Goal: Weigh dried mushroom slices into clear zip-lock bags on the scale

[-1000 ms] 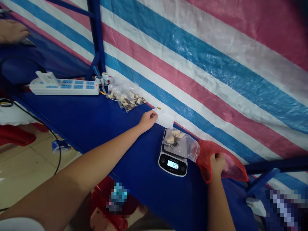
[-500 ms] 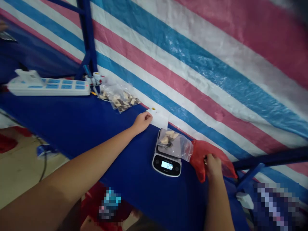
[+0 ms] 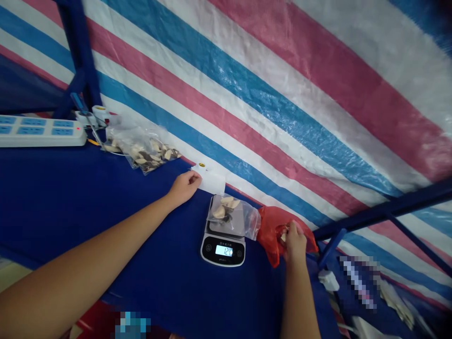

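My left hand rests on the blue table with its fingers curled in a pinch at the left edge of a white sheet. Whatever those fingers hold is hidden. At the mouth of a red plastic bag, my right hand has its fingers closed, with pale pieces beside the fingertips. Between the hands stands a digital kitchen scale with a lit display. On its plate lies a clear plastic bag holding a few pale and dark pieces, its open end touching the red bag.
Clear bags of similar pale and dark pieces lie at the back left, by a white power strip and small white rolls. A striped tarp hangs behind the table, with blue metal bars at both sides. A white plug sits right.
The view has swung right, so things appear shifted left. My right hand has turned over the red bag's mouth, and pale pieces now show there. My left hand stays by the sheet.
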{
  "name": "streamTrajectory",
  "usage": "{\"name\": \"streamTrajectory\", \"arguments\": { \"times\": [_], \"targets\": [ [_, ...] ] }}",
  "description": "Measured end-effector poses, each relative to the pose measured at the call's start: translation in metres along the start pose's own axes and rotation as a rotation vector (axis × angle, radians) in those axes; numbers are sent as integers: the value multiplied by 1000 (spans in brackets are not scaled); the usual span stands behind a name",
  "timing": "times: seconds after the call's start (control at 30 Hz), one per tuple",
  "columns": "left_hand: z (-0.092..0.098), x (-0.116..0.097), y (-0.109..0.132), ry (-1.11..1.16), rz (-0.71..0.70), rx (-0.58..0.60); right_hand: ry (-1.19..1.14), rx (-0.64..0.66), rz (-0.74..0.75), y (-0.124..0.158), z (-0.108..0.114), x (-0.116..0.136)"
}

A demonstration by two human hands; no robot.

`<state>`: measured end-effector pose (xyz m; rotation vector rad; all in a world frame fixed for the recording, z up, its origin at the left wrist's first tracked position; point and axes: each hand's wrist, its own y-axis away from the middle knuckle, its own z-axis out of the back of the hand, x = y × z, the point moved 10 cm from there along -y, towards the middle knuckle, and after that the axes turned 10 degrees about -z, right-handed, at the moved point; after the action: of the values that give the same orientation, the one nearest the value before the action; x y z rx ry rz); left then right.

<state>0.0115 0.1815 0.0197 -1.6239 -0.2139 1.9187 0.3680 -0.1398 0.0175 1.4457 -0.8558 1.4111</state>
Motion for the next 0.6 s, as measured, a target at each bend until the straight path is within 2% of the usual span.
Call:
{"name": "streamTrajectory", "arguments": {
  "times": [0.1,0.3,0.43,0.6],
  "targets": [
    [-1,4,0,-16,-5,0,-194,2,-137,-2,-2,-14],
    [-2,5,-1,-15,2,10,-280,155,-289,-4,-14,-23],
    [-2,1,0,-38,-13,25,-333,241,-284,0,-20,-17],
    [-2,1,0,-41,-7,28,-305,240,-225,1,-26,-13]
  ]
}}
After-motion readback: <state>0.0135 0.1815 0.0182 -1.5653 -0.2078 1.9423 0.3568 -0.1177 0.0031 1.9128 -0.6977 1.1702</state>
